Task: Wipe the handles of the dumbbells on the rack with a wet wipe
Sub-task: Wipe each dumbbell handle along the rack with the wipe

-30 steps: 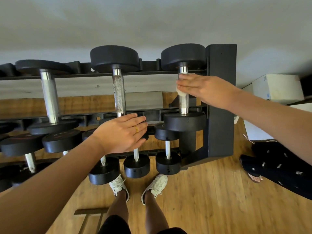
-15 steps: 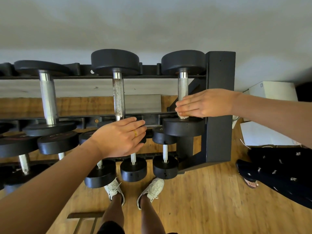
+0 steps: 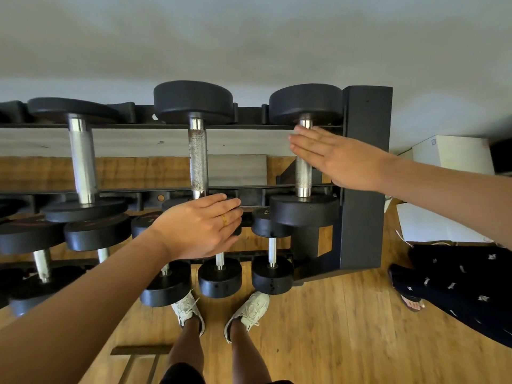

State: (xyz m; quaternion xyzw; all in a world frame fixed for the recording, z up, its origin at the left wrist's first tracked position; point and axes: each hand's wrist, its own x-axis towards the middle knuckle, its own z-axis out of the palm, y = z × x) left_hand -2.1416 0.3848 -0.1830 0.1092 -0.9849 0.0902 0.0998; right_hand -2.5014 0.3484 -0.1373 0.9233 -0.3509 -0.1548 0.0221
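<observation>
- left dumbbell (image 3: 81,162): on top shelf of rack (image 3: 365,176), chrome handle bare
- middle dumbbell (image 3: 198,159): same shelf, knurled handle bare, near head mostly covered by left hand
- left hand (image 3: 199,225): lies flat on that near head, fingers nearly straight and together, grips nothing, ring on one finger
- small dumbbells (image 3: 273,256): lower shelf, below both hands
- shoes (image 3: 188,309): on wood floor (image 3: 318,328), in front of rack
- right dumbbell (image 3: 304,176): top shelf, just beside rack's right upright
- right hand (image 3: 340,159): flat across far part of right dumbbell's handle, fingers straight, together, pointing left
- wipe: hidden, cannot tell if it sits under the right fingers
- box (image 3: 454,153): white, far right, behind rack
</observation>
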